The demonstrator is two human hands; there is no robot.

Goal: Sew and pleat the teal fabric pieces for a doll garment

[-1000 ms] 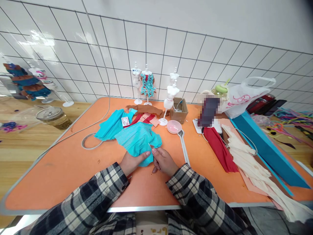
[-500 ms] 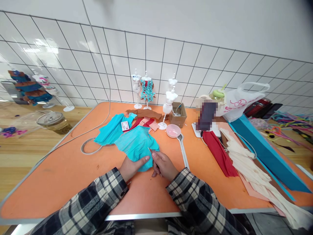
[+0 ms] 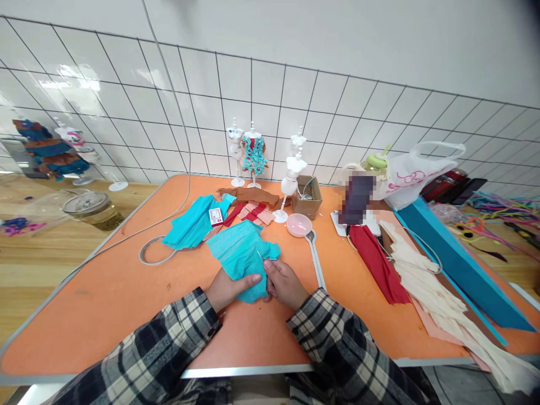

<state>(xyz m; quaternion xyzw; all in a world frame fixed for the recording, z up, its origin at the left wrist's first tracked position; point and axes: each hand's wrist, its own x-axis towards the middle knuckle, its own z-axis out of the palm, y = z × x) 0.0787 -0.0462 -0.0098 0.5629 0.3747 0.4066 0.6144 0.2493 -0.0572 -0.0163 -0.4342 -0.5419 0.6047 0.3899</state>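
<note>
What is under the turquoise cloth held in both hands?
The orange table shows around the turquoise cloth; the left hand has its thumb on top, fingers hidden beneath. Anything else under it is covered.

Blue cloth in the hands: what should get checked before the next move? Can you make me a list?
1. Left hand grips the blue cloth: ok, thumb on top.
2. Right hand pinches what looks like a needle at the cloth's edge: ok.
3. Needle tip clear of the left thumb: cannot tell, too small.
4. Cloth rests on the orange table: ok.
5. Pink dish apart from both hands: ok.
</note>
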